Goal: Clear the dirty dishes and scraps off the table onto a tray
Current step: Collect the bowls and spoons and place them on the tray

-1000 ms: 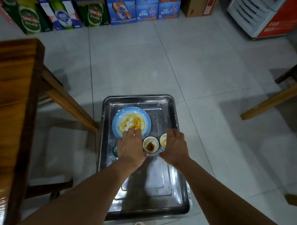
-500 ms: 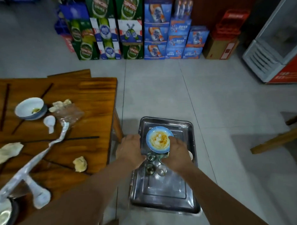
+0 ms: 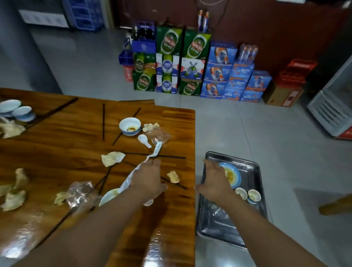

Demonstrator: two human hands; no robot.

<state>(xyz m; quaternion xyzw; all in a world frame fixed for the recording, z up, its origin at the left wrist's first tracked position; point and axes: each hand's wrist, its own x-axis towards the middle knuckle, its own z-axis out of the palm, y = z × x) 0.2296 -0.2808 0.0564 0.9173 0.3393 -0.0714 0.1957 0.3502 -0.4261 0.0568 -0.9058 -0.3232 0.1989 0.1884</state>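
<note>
Both hands hold nothing: the left hand (image 3: 147, 179) hovers flat above the table (image 3: 72, 157), the right hand (image 3: 214, 182) above the tray (image 3: 254, 216). Crumpled napkins (image 3: 112, 158) look light and soft, so pinching anywhere should work.

2 bare forearms run in from the near edge, one on the left and one on the right. No sleeve, cuff or glove shows on either. The left hand (image 3: 146, 179) and the right hand (image 3: 213, 180) carry no ring, watch, band or other marking in view.
</note>
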